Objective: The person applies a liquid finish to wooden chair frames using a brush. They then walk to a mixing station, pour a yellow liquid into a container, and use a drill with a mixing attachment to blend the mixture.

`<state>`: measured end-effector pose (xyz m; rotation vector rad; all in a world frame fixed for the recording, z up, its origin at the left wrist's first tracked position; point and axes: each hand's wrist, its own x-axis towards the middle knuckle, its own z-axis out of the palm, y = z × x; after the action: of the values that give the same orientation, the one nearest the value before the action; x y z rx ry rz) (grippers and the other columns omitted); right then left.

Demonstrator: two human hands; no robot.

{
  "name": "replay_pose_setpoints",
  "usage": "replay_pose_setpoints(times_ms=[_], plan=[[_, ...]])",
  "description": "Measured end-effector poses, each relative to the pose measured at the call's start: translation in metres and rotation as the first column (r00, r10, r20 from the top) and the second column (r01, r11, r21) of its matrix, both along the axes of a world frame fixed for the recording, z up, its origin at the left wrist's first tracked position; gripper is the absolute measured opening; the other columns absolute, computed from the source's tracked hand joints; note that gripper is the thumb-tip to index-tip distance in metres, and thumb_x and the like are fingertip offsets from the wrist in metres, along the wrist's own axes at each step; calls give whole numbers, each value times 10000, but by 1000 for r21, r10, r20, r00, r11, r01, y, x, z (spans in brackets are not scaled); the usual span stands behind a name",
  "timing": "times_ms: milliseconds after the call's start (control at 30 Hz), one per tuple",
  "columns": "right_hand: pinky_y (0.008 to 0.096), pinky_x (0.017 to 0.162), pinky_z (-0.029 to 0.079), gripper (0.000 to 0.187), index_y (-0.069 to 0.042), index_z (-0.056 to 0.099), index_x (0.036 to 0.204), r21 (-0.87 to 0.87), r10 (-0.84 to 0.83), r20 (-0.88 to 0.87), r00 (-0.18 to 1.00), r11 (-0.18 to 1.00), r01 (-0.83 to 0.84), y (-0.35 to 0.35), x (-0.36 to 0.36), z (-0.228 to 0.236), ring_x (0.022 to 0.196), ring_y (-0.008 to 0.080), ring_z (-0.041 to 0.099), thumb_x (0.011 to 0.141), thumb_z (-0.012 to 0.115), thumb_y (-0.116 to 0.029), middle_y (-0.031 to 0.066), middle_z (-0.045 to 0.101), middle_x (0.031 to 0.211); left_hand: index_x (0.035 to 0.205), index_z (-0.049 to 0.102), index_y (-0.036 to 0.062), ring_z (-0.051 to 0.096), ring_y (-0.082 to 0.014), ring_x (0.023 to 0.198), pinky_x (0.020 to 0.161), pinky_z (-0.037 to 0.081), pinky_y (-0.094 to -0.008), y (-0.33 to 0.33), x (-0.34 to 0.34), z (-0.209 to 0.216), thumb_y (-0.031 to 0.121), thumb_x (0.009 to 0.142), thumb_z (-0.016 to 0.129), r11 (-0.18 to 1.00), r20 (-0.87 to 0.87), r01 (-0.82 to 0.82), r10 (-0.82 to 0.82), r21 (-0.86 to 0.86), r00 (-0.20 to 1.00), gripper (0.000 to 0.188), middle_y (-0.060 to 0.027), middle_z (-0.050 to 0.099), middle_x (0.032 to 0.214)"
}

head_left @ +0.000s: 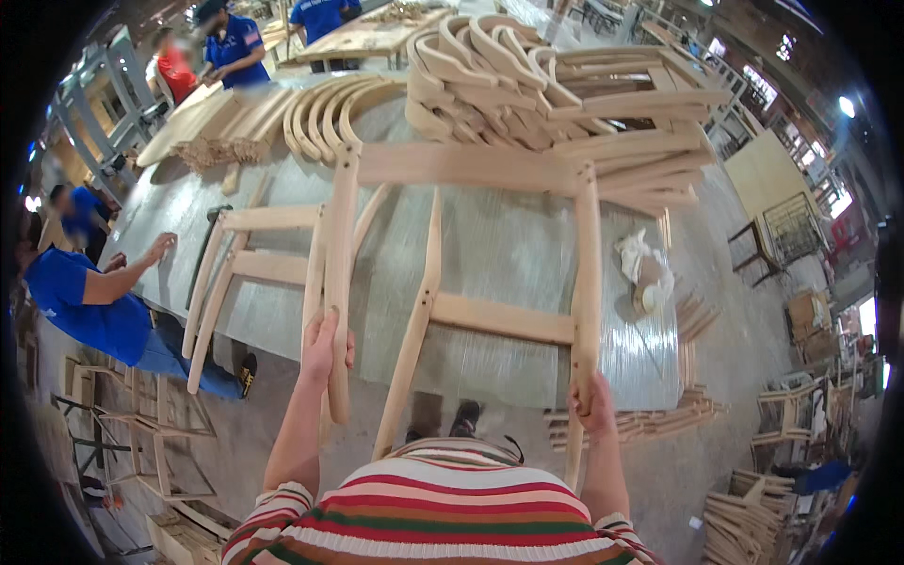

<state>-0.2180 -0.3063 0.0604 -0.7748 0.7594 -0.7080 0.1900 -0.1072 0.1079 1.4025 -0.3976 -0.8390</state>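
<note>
Left hand and right hand each grip one side of a pale wooden frame, central in the view (dark dots mark its upper joints). Wood hides part of the left grip; whether the lower rail belongs to it, I cannot tell.

The table, covered w/ clear film, carries at far side a pile of curved wood pcs, to L of it bent arcs & long strips, and near R edge some crumpled white material.
</note>
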Motion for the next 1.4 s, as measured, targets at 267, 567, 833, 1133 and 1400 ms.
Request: replay_pose_setpoints(times_ms=[267, 567, 833, 1133, 1400], plan=[[236, 371, 385, 236, -39, 533, 833, -108, -239, -451, 860, 971, 214, 86, -23, -46, 425, 109, 482, 808, 592, -266, 43, 521, 586, 934, 464, 57, 496, -118, 417, 368, 395, -263, -5, -12, -72, 310, 854, 535, 941, 43, 183, -203, 286, 978, 275, -38, 494, 563], [239, 589, 439, 325, 28, 540, 1041, -631, -473, -618, 628, 775, -38, 79, -29, -71, 664, 111, 543, 800, 581, -185, 49, 593, 771, 1076, 504, 61, 413, -337, 1051, 899, 332, -430, -45, -30, -92, 207, 767, 595, 942, 970, -261, -171, 212, 171, 353, -153, 455, 1119], [277, 545, 485, 272, -61, 545, 1032, -23, -411, -225, 883, 909, 417, -13, -83, -14, 660, 150, 597, 870, 528, -279, 57, 603, 789, 960, 567, 37, 560, -167, 853, 757, 440, -306, -217, -143, -39, 131, 815, 561, 916, 586, 397, -349, 51, 731, 173, -60, 591, 902], [271, 523, 462, 392, -78, 526, 1032, 588, -747, 411, 522, 655, 475, -146, -133, -79, 644, 165, 553, 864, 490, -431, 78, 585, 855, 1007, 536, 43, 543, -112, 777, 661, 457, -270, -435, -318, -85, 210, 864, 483, 652, 70, 713, -749, 257, 659, 226, -27, 561, 870], [261, 532, 436, 242, -89, 545, 987, 510, -795, 406, 450, 606, 610, -196, -169, -95, 613, 145, 524, 886, 480, -298, 62, 578, 781, 913, 565, 29, 573, -174, 623, 473, 459, -295, -519, -385, -122, 297, 823, 536, 643, 123, 680, -752, 351, 648, 285, -86, 580, 774]])
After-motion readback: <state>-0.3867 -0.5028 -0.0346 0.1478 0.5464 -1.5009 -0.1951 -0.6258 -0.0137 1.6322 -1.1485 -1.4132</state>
